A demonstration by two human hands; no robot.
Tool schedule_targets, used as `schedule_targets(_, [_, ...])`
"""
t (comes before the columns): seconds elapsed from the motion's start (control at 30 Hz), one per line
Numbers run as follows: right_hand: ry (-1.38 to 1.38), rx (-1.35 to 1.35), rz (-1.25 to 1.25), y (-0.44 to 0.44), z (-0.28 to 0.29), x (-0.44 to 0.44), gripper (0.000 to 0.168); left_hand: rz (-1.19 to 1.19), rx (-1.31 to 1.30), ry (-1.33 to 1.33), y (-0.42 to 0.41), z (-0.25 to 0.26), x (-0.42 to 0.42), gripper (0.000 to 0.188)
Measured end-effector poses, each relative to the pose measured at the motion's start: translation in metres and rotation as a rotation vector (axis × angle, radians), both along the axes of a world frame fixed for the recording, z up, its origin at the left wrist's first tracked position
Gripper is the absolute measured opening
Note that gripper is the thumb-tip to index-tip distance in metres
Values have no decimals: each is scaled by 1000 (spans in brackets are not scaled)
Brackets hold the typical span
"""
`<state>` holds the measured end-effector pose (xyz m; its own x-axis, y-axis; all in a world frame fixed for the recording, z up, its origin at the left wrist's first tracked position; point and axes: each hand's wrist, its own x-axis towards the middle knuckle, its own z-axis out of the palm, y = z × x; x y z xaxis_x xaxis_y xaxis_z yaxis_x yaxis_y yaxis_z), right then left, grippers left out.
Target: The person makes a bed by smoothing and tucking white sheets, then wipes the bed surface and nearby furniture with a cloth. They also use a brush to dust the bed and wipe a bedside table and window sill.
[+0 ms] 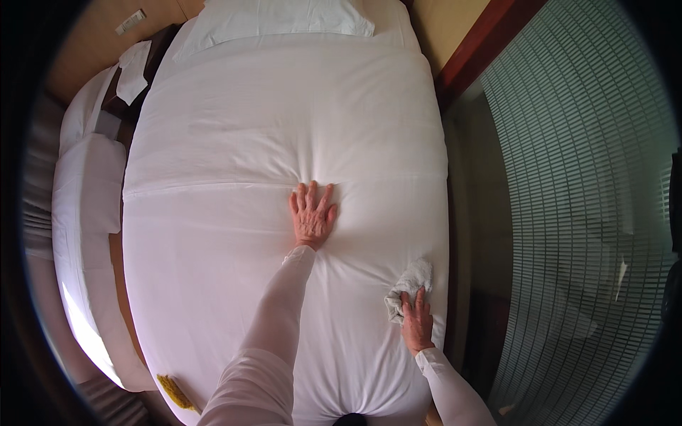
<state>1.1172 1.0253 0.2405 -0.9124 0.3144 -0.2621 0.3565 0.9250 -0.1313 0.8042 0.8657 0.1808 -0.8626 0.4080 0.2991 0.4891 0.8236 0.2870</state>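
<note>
My left hand (pixel 313 215) presses palm-down on the white bedding (pixel 213 255) near the middle of the bed, its fingers spread. Creases in the fabric run out from around it. Near the bed's right edge, my right hand (pixel 417 325) has hold of a crumpled white terry cloth (pixel 418 274) that rests on the bedding; part of its grip is hidden. A seam crosses the bedding beside the left fingertips. At the head of the bed lies a white pillow (pixel 287 18).
A yellow bristly brush or duster (pixel 176 392) lies at the lower left corner of the bed. Further left stands a second white bed (pixel 88 186), with a dark nightstand (pixel 120 98) between. Along the right runs a gridded glass partition (pixel 581 160) with a red-brown frame (pixel 479 48).
</note>
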Motion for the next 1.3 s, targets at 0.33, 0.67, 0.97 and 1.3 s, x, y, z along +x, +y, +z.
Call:
schedule_targets(0.33, [-266, -191, -65, 4, 33, -24, 67, 12, 90, -84, -4, -12, -6, 53])
schedule_targets(0.67, [-498, -455, -2, 61, 65, -75, 51, -6, 168, -123, -2, -14, -9, 52])
schedule_targets(0.97, [360, -414, 622, -74, 147, -389, 42, 92, 345, -689, -14, -28, -12, 75])
schedule_targets(1.3, [370, 183, 484, 132, 12, -384, 53, 52, 92, -39, -23, -23, -9, 43])
